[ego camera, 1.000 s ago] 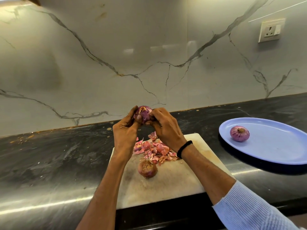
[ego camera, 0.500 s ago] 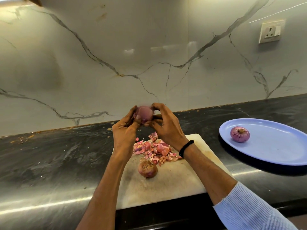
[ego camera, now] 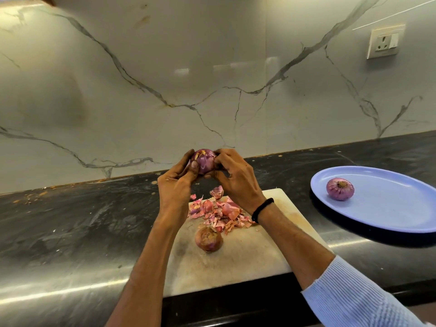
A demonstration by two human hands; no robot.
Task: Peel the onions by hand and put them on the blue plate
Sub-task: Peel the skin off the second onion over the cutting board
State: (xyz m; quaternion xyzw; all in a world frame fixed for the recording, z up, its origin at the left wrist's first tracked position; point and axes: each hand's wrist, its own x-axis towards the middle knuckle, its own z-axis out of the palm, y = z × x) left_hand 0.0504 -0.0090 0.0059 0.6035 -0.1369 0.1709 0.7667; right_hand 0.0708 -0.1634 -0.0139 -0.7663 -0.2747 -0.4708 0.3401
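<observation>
A dark stone tabletop [ego camera: 70, 220] runs under a veined marble wall. Above the cutting board's [ego camera: 247, 260] far edge, the half-peeled onion [ego camera: 204, 162] is held in both hands: the left grip [ego camera: 175, 185] curls round it and the right grip [ego camera: 238, 182] pinches skin at its side. Peeling looks midway. Next the last skin must be stripped, then the onion carried right of the board to the blue plate [ego camera: 389, 208]. An unpeeled onion [ego camera: 208, 239] lies on the board.

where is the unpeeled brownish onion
Head view, centre: the unpeeled brownish onion lies on the pale cutting board, in front of the pink peel pile.
</observation>
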